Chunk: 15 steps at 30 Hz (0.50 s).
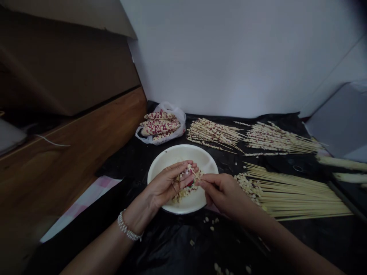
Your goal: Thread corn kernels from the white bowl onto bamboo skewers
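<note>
My left hand [172, 181] is turned palm up over a white bowl [155, 168], its fingers curved and its thumb near the fingertips around a few corn kernels [189, 168]. My right hand [219, 191] pinches a thin wooden skewer [195, 174] between thumb and fingers, its tip pointing at those kernels. More loose, pale and dark red kernels [180, 196] lie in the bowl beneath both hands. Whether any kernels are threaded on this skewer is hard to make out.
Speckled corn cobs [160, 126] sit in a plastic bag [180, 118] behind the bowl. Two bundles of kernel-threaded skewers [212, 131] lie at the back. Bare skewers [301, 194] and a kernel pile [248, 187] are right. Black sheeting [172, 244] covers the surface; a white wall [229, 57] stands behind.
</note>
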Available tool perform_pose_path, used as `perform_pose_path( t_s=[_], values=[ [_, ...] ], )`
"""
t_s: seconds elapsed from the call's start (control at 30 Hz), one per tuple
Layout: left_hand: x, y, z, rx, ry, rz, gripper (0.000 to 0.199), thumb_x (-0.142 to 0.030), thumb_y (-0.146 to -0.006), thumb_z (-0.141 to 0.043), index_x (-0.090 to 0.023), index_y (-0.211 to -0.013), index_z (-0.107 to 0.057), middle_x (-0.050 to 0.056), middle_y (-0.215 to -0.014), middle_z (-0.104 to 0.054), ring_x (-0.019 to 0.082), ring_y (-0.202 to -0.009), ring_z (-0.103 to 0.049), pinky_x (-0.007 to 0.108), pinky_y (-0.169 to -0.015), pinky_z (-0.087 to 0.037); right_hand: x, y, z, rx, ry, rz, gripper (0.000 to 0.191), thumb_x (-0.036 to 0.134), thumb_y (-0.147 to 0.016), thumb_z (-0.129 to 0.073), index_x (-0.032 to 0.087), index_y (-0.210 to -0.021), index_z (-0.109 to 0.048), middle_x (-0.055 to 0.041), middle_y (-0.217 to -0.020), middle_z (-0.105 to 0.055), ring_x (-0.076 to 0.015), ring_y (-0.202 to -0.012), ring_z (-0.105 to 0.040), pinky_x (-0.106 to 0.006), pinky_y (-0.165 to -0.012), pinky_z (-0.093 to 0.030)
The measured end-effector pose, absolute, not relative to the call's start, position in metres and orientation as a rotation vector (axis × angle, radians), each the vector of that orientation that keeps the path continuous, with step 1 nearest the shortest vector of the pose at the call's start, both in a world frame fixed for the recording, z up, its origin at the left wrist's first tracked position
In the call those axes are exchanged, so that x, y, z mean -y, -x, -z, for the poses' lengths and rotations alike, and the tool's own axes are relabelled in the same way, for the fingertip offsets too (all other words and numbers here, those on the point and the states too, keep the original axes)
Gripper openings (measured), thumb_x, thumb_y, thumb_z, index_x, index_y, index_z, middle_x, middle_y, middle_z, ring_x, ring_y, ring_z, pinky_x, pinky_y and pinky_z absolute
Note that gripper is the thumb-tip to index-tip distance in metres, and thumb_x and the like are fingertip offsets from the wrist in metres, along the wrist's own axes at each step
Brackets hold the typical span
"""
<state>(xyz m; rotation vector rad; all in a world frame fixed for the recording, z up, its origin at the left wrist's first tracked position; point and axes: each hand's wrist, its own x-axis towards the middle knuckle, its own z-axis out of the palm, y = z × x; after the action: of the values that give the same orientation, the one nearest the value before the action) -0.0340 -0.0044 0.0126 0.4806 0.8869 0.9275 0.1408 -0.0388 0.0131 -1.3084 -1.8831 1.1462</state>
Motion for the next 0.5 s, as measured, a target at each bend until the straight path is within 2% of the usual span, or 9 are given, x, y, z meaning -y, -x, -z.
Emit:
perform_pose_path(
  t_s=[0.27, 0.33, 0.5],
  values=[
    [-0.007, 0.036, -0.038, -0.909, -0.444, -1.060, 0.015, -0.009, -0.078, -0.065, -0.012, -0.092, -0.069, 0.009, -0.104, -0.070, 0.016, -0.088, -0.069, 0.020, -0.073, -0.058, 0.069, -0.164, -0.028, 1.915, 1.374, -1.109, 0.034, 0.039, -0.092, -0.039, 0.020, -0.072, -0.059, 0.0002, -0.062, -0.060, -0.0116, -0.057, -0.050, -0.024, -0.054, -0.035],
    [-0.005, 0.033, -0.039, -0.916, -0.421, -1.036, 0.016, -0.010, -0.077, -0.066, -0.012, -0.093, -0.068, 0.010, -0.103, -0.071, 0.017, -0.088, -0.069, 0.020, -0.073, -0.058, 0.083, -0.165, -0.029, 1.839, 1.402, -1.068, 0.034, 0.036, -0.092, -0.037, 0.021, -0.075, -0.061, -0.0020, -0.070, -0.065, -0.0136, -0.065, -0.055, -0.025, -0.060, -0.037],
    [0.004, 0.023, -0.036, -0.982, -0.339, -1.030, 0.016, -0.010, -0.078, -0.065, -0.013, -0.094, -0.068, 0.010, -0.098, -0.072, 0.017, -0.088, -0.069, 0.023, -0.076, -0.058, 0.096, -0.158, -0.028, 1.766, 1.424, -1.051, 0.032, 0.033, -0.091, -0.038, 0.022, -0.074, -0.063, -0.0015, -0.067, -0.064, -0.0144, -0.063, -0.056, -0.025, -0.058, -0.037]
  ],
)
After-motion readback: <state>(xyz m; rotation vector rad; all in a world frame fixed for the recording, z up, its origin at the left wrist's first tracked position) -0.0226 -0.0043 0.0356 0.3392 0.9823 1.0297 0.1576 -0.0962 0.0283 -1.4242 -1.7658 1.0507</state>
